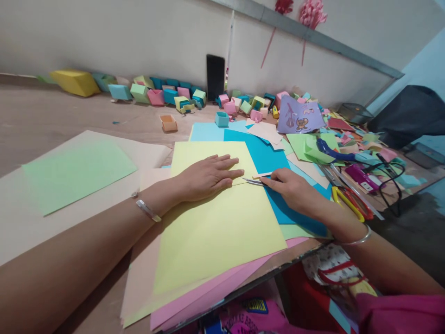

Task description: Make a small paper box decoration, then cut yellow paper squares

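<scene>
Below the yellow sheet (222, 232), pink fabric (273, 317): "BRO".

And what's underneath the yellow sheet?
Poking out from beneath the yellow sheet: a pink sheet at the near edge, a peach sheet on the left, a teal sheet on the right. The rest is covered.

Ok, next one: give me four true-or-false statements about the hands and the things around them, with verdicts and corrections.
1. The left hand rests palm down on a pale yellow paper sheet. True.
2. The right hand is empty. False: the right hand grips a slim, pointed metal tool.
3. A black, rectangular phone stands upright by the wall. True.
4. The small, open-topped orange box sits on the yellow sheet. False: the box sits on the brown tabletop.
</scene>
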Available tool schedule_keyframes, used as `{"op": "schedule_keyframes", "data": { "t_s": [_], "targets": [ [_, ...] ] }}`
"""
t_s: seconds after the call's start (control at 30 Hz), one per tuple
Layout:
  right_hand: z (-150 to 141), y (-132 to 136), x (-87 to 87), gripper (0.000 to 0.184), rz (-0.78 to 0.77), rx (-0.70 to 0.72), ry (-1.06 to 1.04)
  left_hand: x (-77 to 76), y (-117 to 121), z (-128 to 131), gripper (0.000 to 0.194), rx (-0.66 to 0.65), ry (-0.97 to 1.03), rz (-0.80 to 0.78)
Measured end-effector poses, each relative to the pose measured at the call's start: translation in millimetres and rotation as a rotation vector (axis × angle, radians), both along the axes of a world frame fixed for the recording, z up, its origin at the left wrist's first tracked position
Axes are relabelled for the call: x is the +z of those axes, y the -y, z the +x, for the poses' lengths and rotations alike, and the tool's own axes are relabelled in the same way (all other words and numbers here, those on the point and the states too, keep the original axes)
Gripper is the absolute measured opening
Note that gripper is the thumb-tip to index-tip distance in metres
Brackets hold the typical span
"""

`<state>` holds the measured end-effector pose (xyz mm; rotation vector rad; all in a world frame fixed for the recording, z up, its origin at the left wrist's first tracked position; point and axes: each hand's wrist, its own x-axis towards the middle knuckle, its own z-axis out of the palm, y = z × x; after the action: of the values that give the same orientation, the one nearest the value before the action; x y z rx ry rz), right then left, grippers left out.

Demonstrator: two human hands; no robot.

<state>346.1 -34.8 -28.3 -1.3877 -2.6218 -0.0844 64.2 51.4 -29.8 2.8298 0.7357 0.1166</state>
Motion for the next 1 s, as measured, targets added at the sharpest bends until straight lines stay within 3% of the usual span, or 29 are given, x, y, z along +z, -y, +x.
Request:
{"op": "schedule_keyframes", "data": {
  "t_s": [0.23,0.77,1.0],
  "targets": [
    [7.3,0.7,-3.8,0.045,0.078,0.055,0.007,-0.3,1.2,-1.9,0.048,0.031,-0.005,-0.008],
    [7.3,5.7,2.5,0.043,-0.071,0.022,-0.035,-3.1,1.8,-3.0,0.048,0.027,0.034,0.007],
    [-6.9,11.1,3.8,0.042,-0.045,0.026,-0.001,-4.0,1.5,-3.3,0.048,0.023,0.031,0.007]
  ]
}}
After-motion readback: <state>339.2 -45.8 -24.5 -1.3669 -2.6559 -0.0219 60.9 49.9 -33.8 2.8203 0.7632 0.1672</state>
